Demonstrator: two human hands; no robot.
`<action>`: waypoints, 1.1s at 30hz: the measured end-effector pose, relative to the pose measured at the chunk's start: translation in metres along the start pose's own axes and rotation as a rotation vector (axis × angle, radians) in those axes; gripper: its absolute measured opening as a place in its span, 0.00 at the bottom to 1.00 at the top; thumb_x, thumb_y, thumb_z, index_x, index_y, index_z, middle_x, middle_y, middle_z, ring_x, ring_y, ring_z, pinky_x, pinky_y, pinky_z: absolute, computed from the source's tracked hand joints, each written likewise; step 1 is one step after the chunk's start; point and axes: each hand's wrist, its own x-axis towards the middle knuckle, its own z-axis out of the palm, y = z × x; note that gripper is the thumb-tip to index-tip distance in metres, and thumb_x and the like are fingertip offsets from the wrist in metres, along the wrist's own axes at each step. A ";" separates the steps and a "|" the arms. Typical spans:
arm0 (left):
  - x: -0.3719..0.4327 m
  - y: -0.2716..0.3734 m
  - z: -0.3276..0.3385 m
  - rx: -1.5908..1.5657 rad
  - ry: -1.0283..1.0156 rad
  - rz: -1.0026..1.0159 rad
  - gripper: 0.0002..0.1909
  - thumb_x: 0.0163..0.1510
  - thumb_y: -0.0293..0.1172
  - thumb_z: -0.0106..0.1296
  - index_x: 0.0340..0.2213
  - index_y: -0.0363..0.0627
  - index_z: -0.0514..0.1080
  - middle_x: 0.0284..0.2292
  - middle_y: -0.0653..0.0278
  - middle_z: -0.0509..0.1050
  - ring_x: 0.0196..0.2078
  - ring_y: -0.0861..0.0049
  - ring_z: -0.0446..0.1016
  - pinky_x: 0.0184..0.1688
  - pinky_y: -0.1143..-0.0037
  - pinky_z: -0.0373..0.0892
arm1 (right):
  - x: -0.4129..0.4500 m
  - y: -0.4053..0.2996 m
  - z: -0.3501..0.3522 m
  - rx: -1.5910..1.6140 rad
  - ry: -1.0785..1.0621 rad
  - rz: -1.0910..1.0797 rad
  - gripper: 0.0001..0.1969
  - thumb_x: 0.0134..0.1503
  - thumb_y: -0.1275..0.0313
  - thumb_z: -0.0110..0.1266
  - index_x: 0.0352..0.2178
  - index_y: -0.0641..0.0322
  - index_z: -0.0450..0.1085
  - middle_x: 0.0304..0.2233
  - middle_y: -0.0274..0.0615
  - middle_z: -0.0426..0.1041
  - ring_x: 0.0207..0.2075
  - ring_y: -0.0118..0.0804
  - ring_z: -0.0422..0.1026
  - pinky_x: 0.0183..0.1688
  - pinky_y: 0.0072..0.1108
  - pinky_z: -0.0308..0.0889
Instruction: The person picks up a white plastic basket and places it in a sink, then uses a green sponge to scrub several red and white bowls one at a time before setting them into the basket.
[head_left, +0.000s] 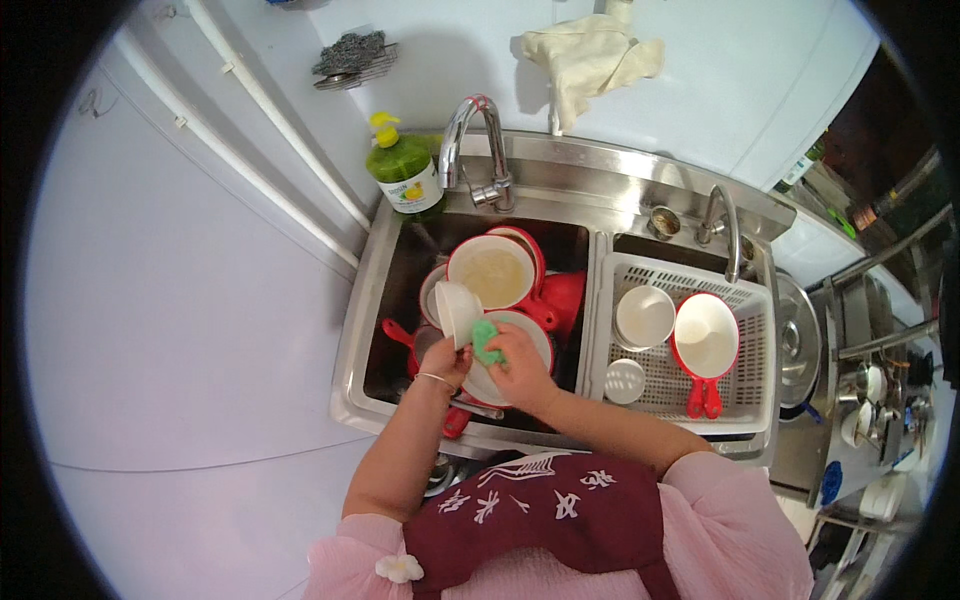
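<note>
Over the left basin of the steel sink (352, 352), my left hand (444, 365) grips a small white bowl (459, 311), which is tilted on its side. My right hand (523, 367) holds a green scrubbing sponge (487, 343) close to the bowl's open side; whether they touch is hard to tell. Beneath both hands lie red-and-white handled pans piled in the basin. One pan (491, 271) holds cloudy liquid, and another white-lined pan (517, 341) is partly hidden by my right hand. A red handle (397, 331) sticks out at the left.
A white plastic basket (694, 421) fills the right basin, holding white bowls (645, 316), a small white dish (625, 381) and red-handled pans (706, 337). Behind the basins stand a green pump bottle (405, 176), a tall faucet (487, 150) and a second faucet (724, 225).
</note>
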 end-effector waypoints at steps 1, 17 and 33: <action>-0.004 -0.001 0.017 0.007 -0.009 -0.010 0.16 0.54 0.40 0.44 0.41 0.46 0.64 0.31 0.67 0.72 0.25 0.81 0.71 0.25 0.82 0.70 | 0.002 -0.006 0.001 -0.031 0.089 -0.189 0.18 0.41 0.81 0.47 0.37 0.60 0.62 0.45 0.48 0.63 0.48 0.55 0.61 0.51 0.36 0.56; -0.066 0.009 0.068 0.155 -0.339 -0.159 0.07 0.52 0.34 0.46 0.33 0.49 0.66 0.18 0.71 0.66 0.13 0.91 0.59 0.11 0.92 0.52 | 0.064 0.028 -0.007 1.077 -0.069 0.865 0.13 0.54 0.64 0.40 0.36 0.58 0.67 0.30 0.38 0.71 0.32 0.28 0.69 0.35 0.23 0.64; -0.040 0.023 0.063 1.166 0.672 0.826 0.15 0.52 0.34 0.45 0.38 0.36 0.59 0.29 0.41 0.71 0.33 0.48 0.71 0.33 0.60 0.66 | 0.010 0.020 0.026 1.200 0.084 1.054 0.16 0.58 0.62 0.36 0.39 0.62 0.63 0.36 0.40 0.70 0.34 0.36 0.71 0.39 0.31 0.65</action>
